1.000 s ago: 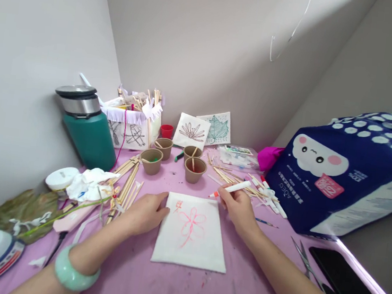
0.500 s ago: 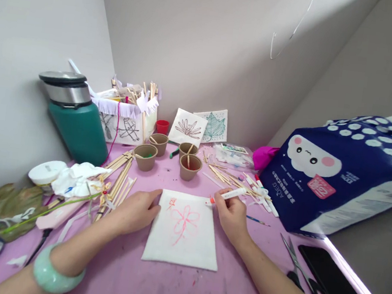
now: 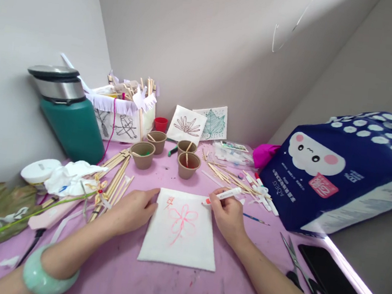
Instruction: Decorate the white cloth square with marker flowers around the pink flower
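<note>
The white square of cloth with a pink flower drawn on it lies flat on the pink tabletop straight in front of me, between my two hands. Its long sides run away from me, and the flower sits in the upper half, closer to my fingers than to my wrists.

My right hand is at the sheet's upper right corner, fingers curled shut around a white marker pen with a red tip. The pen's long axis slants from upper right down to lower left, so the red tip points in over the top edge of the cloth, just right of the flower's petals. Whether the tip touches the fabric I cannot tell.

My left hand, with a pale green bangle on the wrist, rests palm down and loosely spread at the upper left edge of the cloth, fingertips touching its border and holding nothing. It is about as near the drawing as my right.

Behind the cloth stand small brown paper cups, with loose wooden sticks to the left and more markers to the right.
</note>
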`<state>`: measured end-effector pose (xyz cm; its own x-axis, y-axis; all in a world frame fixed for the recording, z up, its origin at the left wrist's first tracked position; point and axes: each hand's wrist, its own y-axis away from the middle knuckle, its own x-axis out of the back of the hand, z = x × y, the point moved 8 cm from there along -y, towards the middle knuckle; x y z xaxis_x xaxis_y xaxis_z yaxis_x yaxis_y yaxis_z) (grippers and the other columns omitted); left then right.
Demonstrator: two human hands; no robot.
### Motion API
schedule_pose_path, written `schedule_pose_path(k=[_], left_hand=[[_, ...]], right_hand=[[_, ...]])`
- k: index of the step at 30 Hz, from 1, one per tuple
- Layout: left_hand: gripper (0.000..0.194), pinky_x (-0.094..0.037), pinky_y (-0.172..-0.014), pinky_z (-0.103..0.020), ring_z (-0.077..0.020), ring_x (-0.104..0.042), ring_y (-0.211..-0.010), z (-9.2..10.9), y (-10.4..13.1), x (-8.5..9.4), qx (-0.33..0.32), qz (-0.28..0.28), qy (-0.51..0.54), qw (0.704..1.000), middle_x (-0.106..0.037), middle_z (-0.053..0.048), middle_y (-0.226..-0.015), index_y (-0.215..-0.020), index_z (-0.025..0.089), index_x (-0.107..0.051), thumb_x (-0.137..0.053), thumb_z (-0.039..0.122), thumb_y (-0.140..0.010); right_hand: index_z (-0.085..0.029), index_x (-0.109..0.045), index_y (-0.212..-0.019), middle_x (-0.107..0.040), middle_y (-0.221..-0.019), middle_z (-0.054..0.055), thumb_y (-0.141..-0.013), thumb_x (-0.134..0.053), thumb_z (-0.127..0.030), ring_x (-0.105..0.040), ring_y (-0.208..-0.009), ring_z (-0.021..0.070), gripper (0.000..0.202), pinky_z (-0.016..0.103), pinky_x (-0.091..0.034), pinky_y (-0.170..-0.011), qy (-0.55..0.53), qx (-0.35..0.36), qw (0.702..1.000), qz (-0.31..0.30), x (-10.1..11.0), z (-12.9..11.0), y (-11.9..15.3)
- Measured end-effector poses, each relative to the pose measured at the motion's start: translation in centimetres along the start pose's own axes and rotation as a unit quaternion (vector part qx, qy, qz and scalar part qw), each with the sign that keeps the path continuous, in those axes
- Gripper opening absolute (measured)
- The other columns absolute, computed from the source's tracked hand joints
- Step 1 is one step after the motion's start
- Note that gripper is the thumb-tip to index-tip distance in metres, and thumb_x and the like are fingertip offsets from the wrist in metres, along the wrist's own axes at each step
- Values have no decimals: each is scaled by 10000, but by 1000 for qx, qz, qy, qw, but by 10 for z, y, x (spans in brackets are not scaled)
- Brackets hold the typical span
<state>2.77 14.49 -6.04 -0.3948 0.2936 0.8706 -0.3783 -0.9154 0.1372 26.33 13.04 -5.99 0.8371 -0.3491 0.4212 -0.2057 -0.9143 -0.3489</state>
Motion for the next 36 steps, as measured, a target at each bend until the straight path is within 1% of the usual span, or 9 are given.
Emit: schedule_pose_path(k=[6,9,12,16,21,27,31,36], left_hand=[[309,-390,-659,-276,-224,-643,-832,2,1,1,-2,-3,-3,1000,-705,-69,-924,-1070,207,-580,-375,239,-841],[330,-394,-666,-277,-226,-645,-849,1,1,1,-1,-1,-2,1000,-705,-68,-941,-1104,215,-578,-378,242,-843],[350,-400,-686,-279,-228,-646,-880,1,1,1,-3,0,1,1000,-705,-63,-966,-1136,229,-567,-377,228,-843],[335,-405,-705,-283,-230,-644,-904,3,2,1,-11,-3,1,1000,-703,-63,-996,-1118,227,-571,-376,227,-846],[321,-405,-704,-278,-222,-644,-898,3,1,2,-6,-4,-3,1000,-701,-69,-999,-1101,219,-575,-376,224,-849],[333,-388,-677,-281,-226,-639,-851,2,1,0,-6,-1,-18,1000,-700,-70,-900,-1121,214,-571,-377,238,-852],[349,-375,-657,-273,-214,-639,-822,1,1,-1,-5,3,-20,1000,-698,-59,-868,-1150,221,-568,-379,240,-857],[395,-380,-673,-277,-212,-636,-811,-1,0,0,3,7,-22,1000,-697,-49,-858,-1220,227,-539,-389,242,-855]], right_hand=[[-186,-537,-721,-523,-564,-22,-809,-526,-370,-480,-505,128,205,237,-370,-519,-8,4,1000,-7,-1,-1,0],[-184,-545,-722,-548,-592,-8,-817,-520,-366,-497,-525,135,207,242,-379,-534,-1,15,1000,-16,-3,-3,1],[-184,-544,-712,-536,-592,-13,-822,-519,-365,-487,-518,129,214,241,-372,-528,10,23,1000,-10,-2,-5,1],[-183,-545,-705,-521,-586,-23,-827,-519,-366,-477,-511,121,222,234,-365,-517,12,21,1000,-3,-1,-5,1],[-182,-546,-702,-527,-591,-22,-830,-515,-371,-474,-509,120,230,230,-359,-505,13,26,1000,-7,-2,-4,2],[-186,-538,-683,-519,-564,-27,-823,-514,-359,-474,-491,119,223,234,-365,-511,26,30,999,1,-1,-5,2],[-191,-535,-689,-528,-572,-24,-819,-511,-340,-487,-514,125,199,236,-373,-522,23,37,999,-14,-3,-8,2],[-192,-537,-690,-533,-567,-22,-810,-511,-335,-492,-519,127,188,239,-377,-528,26,36,999,-11,-1,-9,3]])
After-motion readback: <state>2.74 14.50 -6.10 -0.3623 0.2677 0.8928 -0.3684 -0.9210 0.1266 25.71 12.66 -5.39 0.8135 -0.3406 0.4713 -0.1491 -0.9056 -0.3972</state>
